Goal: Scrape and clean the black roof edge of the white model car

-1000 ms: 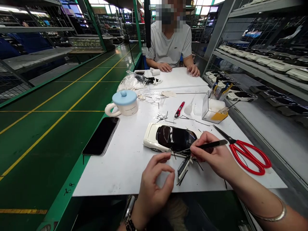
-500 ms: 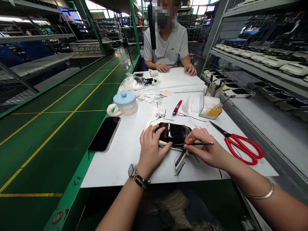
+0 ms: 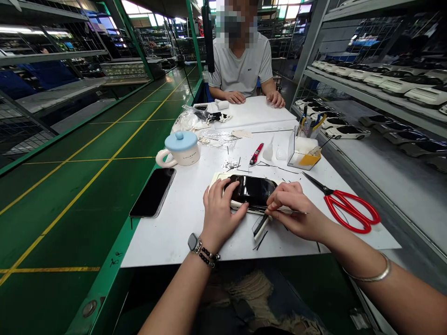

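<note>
Model car (image 3: 256,187) sitting on the white-topped desk (image 3: 167,246), glossy black roof, shiny off-white body, smooth rounded shape. Long axis goes roughly left to right across the desk; can't tell which end's the nose, since fingers cover a lot of it. A slim black-and-white piece (image 3: 261,229) pokes out on its near side, no idea if it's attached, and there are thin black strips (image 3: 260,240) scattered by it.

Car's basically between the two hands. Left hand (image 3: 220,207) is spread out over its left end, fingers on top, thumb along the near side. Right hand (image 3: 296,208) is at the right end, pinching a thin, dark tool (image 3: 302,212) against the near edge. Red-handled metal scissors (image 3: 328,191) lie to the right, and a flat glassy phone (image 3: 152,192) is over on the left.
</note>
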A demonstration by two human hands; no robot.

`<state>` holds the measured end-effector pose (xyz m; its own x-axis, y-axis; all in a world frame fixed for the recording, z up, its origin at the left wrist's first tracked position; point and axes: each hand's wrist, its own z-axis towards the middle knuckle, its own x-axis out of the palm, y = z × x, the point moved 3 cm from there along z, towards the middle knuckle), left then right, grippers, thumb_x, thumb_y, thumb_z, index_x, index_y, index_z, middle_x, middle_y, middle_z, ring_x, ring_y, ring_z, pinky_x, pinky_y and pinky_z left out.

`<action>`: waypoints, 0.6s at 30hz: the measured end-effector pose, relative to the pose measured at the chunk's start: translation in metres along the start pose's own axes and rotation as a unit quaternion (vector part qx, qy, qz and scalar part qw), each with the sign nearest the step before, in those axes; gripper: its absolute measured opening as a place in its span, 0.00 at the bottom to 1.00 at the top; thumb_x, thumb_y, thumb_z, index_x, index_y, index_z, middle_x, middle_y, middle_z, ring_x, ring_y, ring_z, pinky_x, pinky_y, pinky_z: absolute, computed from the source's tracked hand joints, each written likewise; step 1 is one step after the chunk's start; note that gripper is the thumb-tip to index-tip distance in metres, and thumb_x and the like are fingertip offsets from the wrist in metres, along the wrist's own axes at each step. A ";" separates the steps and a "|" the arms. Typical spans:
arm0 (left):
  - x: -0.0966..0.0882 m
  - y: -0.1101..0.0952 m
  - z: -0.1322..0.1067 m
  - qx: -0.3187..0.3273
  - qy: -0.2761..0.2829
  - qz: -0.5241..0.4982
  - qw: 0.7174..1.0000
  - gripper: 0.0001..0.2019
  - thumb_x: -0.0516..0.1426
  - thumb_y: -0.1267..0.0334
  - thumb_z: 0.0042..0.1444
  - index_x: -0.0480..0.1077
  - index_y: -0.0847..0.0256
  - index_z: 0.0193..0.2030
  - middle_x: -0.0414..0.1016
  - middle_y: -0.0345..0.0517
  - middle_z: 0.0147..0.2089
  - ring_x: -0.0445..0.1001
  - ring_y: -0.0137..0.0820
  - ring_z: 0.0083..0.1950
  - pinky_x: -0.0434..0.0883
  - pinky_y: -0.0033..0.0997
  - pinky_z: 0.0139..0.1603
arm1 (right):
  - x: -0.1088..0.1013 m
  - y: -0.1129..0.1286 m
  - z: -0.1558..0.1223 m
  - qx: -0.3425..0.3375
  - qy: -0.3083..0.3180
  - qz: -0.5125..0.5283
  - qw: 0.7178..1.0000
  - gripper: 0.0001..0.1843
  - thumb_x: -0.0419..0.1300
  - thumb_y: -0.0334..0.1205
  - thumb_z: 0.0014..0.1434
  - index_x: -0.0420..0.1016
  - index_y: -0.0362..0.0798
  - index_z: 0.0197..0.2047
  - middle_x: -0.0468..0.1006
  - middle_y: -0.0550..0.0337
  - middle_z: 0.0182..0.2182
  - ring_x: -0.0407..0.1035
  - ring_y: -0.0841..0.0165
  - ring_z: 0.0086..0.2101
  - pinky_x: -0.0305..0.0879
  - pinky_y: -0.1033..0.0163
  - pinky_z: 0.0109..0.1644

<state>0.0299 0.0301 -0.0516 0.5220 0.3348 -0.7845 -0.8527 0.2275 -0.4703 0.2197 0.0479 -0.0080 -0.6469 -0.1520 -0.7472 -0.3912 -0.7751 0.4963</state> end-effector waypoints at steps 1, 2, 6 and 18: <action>0.000 0.000 0.000 0.000 -0.001 0.001 1.000 0.24 0.58 0.58 0.55 0.61 0.54 0.58 0.63 0.49 0.61 0.56 0.44 0.66 0.50 0.52 0.67 | 0.000 0.000 0.000 -0.001 -0.002 0.000 1.000 0.06 0.56 0.30 0.60 0.64 0.48 0.32 0.74 0.65 0.30 0.64 0.72 0.35 0.49 0.57 0.45; 0.000 0.000 0.000 0.000 -0.001 0.001 1.000 0.24 0.58 0.57 0.55 0.61 0.53 0.58 0.63 0.49 0.61 0.56 0.44 0.66 0.50 0.52 0.67 | 0.001 -0.001 0.000 -0.002 -0.003 0.000 1.000 0.07 0.56 0.29 0.60 0.64 0.48 0.32 0.74 0.65 0.30 0.64 0.72 0.35 0.49 0.57 0.45; 0.000 0.000 0.000 -0.001 -0.003 0.003 1.000 0.24 0.59 0.57 0.55 0.61 0.54 0.58 0.63 0.49 0.61 0.56 0.44 0.66 0.51 0.52 0.67 | 0.003 -0.002 0.002 -0.006 -0.003 -0.006 1.000 0.07 0.56 0.30 0.60 0.64 0.48 0.31 0.74 0.65 0.30 0.64 0.72 0.35 0.49 0.57 0.45; 0.001 -0.001 0.000 -0.001 -0.007 0.004 1.000 0.23 0.58 0.58 0.55 0.61 0.54 0.58 0.63 0.49 0.61 0.56 0.44 0.66 0.52 0.52 0.67 | 0.000 -0.007 0.001 -0.010 -0.017 -0.007 1.000 0.09 0.60 0.30 0.57 0.62 0.49 0.32 0.73 0.67 0.30 0.64 0.73 0.34 0.50 0.59 0.44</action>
<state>0.0311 0.0297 -0.0516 0.5154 0.3493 -0.7825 -0.8569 0.2226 -0.4650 0.2220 0.0539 -0.0113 -0.6632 -0.1212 -0.7386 -0.3877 -0.7885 0.4775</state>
